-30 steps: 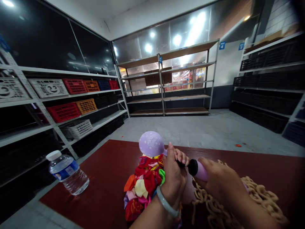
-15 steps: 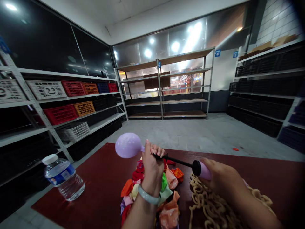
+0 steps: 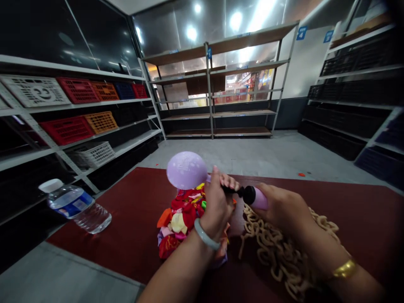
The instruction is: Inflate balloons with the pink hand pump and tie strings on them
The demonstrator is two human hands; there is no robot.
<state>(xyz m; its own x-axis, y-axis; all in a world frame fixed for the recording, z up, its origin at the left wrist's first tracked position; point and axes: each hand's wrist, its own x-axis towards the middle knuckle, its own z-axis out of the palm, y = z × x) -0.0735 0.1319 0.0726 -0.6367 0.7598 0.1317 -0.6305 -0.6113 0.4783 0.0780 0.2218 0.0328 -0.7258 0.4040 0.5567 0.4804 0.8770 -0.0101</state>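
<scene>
- Taking our left hand (image 3: pixel 218 204) as the clock's centre, its fingers grip the black end of a pump (image 3: pixel 260 199), and the thumb points up beside the balloon's neck.
- At 10 o'clock, the lilac balloon (image 3: pixel 186 170) sits rounded and off the desk, its neck running into our left hand; pale printing shows on its skin.
- Our right hand (image 3: pixel 282 206) is at 3 o'clock, fingers curled firmly round the pump's lilac barrel. A short black stretch shows between our two hands.
- At 8 o'clock, a heap of limp balloons (image 3: pixel 178 223) lies on the desk (image 3: pixel 132 223), red, orange, cream and pink among them; our left forearm hides part of it.
- At 4 o'clock, below our right hand and forearm, we see a tangle of tan, tube-like loops (image 3: pixel 265 233).
- We wear a pale bangle (image 3: pixel 206 236) on the left wrist, at 7 o'clock, and a gold bracelet (image 3: pixel 345 268) on the right, at 4 o'clock.
- Well apart at 9 o'clock, a clear bottle (image 3: pixel 91 216) with a white cap and blue label stands on the desk, leaning in our view.
- Beyond the desk, a metal rack (image 3: pixel 208 90) stands at 12 o'clock; coloured crates (image 3: pixel 67 129) line shelves at 10 o'clock.
</scene>
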